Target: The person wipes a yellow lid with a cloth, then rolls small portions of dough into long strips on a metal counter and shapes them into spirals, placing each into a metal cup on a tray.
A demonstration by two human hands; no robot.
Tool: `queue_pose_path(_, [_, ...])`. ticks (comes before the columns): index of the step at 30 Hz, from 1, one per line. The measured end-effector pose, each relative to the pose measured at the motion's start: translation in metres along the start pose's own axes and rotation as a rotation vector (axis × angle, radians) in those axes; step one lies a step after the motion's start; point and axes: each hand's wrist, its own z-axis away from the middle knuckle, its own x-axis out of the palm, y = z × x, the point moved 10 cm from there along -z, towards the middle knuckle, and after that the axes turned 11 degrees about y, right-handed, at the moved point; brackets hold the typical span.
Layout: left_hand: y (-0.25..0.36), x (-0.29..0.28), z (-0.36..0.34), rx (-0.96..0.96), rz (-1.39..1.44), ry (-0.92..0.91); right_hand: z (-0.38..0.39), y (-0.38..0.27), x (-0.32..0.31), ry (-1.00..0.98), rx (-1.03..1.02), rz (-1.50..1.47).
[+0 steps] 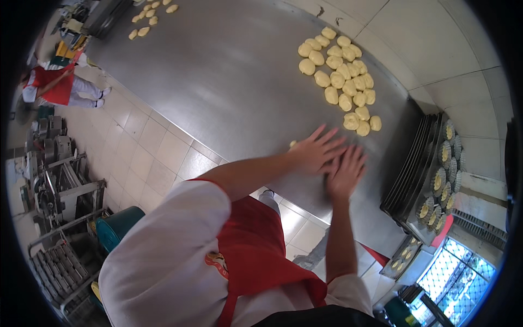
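Note:
My left hand [317, 153] lies flat over the steel worktable [218, 82], its fingers stretched out and slightly blurred. Against it, the fingers meeting or overlapping, is my right hand [347, 170], also spread palm down. Whether dough lies beneath the palms is hidden. A small bit of yellow dough [293, 144] shows beside my left wrist. Just beyond my fingertips, a cluster of rounded yellow dough pieces [338, 80] covers the table near the wall.
Stacked dark baking trays [412, 163] stand at the table's right end, beside fluted tins [438, 180] holding dough. More dough pieces [143, 31] lie at the far left. A person in a red apron [54, 86] stands across the tiled floor. A green bin [121, 226] is at left.

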Motion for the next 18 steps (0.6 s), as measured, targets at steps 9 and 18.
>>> queue_pose_path(9, [0.036, -0.040, 0.093, -0.400, -0.185, -0.145, 0.115, 0.001, -0.011, -0.141, 0.081, -0.008])
queue_pose_path(18, [-0.019, -0.030, 0.039, -0.218, -0.205, -0.007, 0.017, 0.042, -0.005, 0.039, -0.008, 0.027])
